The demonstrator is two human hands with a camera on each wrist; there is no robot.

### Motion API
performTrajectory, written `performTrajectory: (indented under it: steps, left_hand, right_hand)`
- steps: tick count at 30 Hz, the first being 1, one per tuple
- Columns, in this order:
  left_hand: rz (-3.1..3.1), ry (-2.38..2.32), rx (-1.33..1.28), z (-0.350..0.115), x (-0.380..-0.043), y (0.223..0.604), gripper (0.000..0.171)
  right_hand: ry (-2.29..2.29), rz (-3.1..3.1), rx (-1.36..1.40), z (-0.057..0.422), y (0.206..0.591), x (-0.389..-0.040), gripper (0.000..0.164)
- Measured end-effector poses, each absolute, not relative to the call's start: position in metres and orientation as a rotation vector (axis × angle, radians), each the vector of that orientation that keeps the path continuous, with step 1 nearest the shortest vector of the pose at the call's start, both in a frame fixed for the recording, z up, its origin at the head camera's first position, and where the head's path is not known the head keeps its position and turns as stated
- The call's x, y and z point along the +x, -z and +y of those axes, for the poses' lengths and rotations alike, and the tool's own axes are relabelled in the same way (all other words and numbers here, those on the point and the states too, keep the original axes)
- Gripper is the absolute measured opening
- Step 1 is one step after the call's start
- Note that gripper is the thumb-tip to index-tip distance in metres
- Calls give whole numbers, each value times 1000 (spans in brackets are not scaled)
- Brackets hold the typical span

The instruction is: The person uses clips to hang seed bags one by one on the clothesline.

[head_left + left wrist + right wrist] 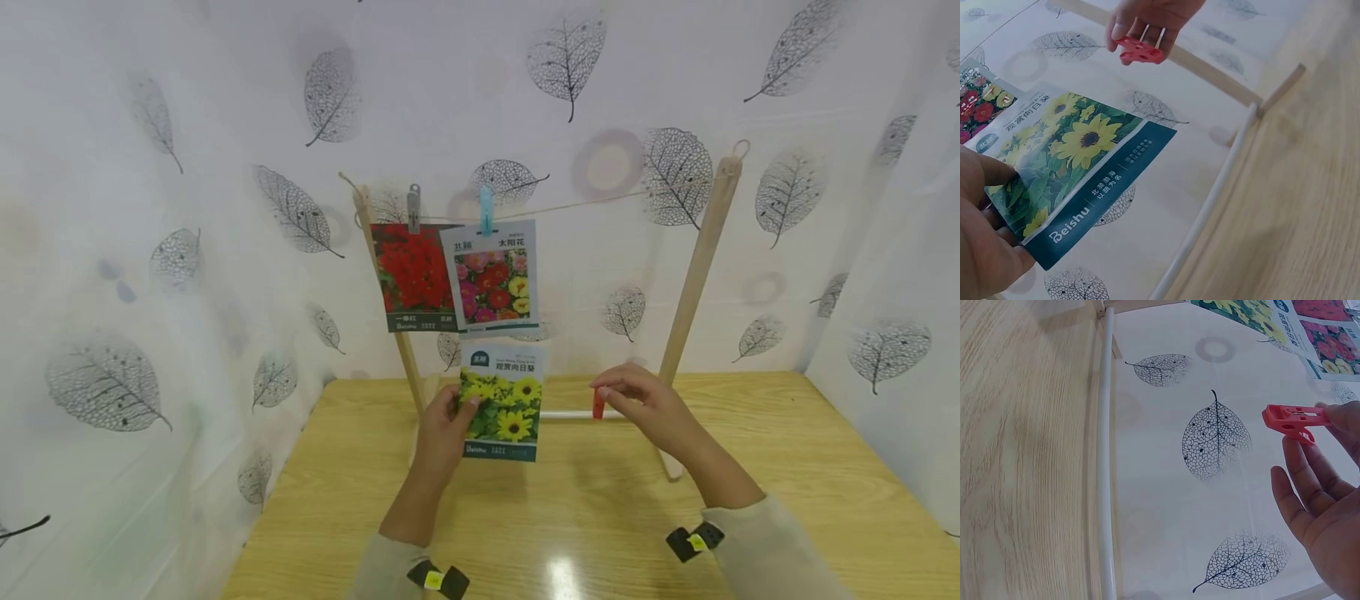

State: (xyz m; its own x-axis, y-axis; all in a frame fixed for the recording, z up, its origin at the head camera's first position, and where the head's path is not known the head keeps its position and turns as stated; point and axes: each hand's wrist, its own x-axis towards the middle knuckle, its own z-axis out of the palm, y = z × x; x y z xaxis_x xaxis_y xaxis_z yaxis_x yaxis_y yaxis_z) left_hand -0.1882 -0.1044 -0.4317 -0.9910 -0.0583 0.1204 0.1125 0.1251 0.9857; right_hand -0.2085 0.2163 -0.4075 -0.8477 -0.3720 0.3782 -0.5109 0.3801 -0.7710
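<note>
My left hand (442, 433) grips the left edge of a sunflower seed packet (501, 404), thumb on its front. The packet is upright, below two hanging packets. A red clothespin (597, 402) is pinched between the thumb and fingers of my right hand (648, 404), to the right of the packet. In the right wrist view the clothespin (1297, 420) points away from the fingertips. On the string (592, 202) hang a red-flower packet (416, 275) under a grey clothespin (413, 208) and a mixed-flower packet (491, 287) under a light blue clothespin (486, 211), which overlaps the first.
The string runs between a left wooden post (408, 367) and a right wooden post (697, 267). A white rod (566, 414) joins them low down, above the wooden table (540, 525). Behind stands a white curtain with a leaf print (562, 58).
</note>
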Motion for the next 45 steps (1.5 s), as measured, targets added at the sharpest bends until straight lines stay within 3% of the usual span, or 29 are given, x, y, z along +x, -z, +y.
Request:
performTrajectory:
  steps: [45]
  left_hand:
    - [-2156,2089,-58,-103,-192,414,27]
  right_hand:
    - [-1338,-2432,876,220,385,-213,22]
